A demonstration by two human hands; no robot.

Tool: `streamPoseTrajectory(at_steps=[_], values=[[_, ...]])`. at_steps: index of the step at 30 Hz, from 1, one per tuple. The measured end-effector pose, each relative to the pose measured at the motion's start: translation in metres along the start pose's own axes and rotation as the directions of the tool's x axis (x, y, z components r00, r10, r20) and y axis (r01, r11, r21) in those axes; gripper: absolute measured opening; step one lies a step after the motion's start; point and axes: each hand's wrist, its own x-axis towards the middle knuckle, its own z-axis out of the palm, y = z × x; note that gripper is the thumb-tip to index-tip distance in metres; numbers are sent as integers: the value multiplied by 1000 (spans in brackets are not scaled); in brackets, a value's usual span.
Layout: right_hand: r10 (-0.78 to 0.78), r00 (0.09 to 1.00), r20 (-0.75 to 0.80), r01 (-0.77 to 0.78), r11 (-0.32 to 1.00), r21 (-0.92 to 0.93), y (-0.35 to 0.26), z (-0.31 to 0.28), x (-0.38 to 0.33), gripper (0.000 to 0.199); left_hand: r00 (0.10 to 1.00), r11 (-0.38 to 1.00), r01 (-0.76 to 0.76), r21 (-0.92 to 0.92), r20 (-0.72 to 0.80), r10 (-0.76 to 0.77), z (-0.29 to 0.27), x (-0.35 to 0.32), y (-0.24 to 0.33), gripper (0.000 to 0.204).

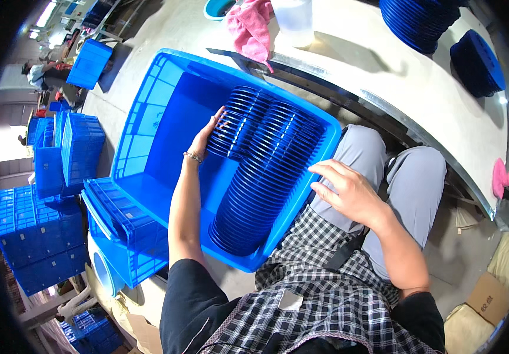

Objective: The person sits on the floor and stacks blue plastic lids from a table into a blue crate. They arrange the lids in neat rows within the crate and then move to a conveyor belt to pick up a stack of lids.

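In front of me a blue plastic crate stands tilted against the table's edge. A long row of dark blue round plates or discs, packed on edge, runs along its side nearest my lap. Beside it lies a shorter row of the same discs. My left hand reaches into the crate, its fingers stretched along the left side of the shorter row; some fingertips are hidden by the discs. Near the crate's right rim is my right hand, its fingers apart and nothing in them.
The white table bears stacked blue discs, a smaller stack, a pink cloth and a clear container. Blue crates are piled at left. A cardboard box lies at lower right.
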Motion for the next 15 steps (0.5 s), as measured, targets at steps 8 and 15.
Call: streamPoseTrajectory(at_steps=[8, 15], values=[[-4, 991, 134, 12, 998, -64, 6, 18, -7, 36, 992, 993, 114, 33, -63, -112, 14, 3, 21, 71], [10, 987, 160, 12, 990, -139, 12, 19, -11, 39, 998, 999, 40, 5, -42, -40, 8, 13, 10, 73]])
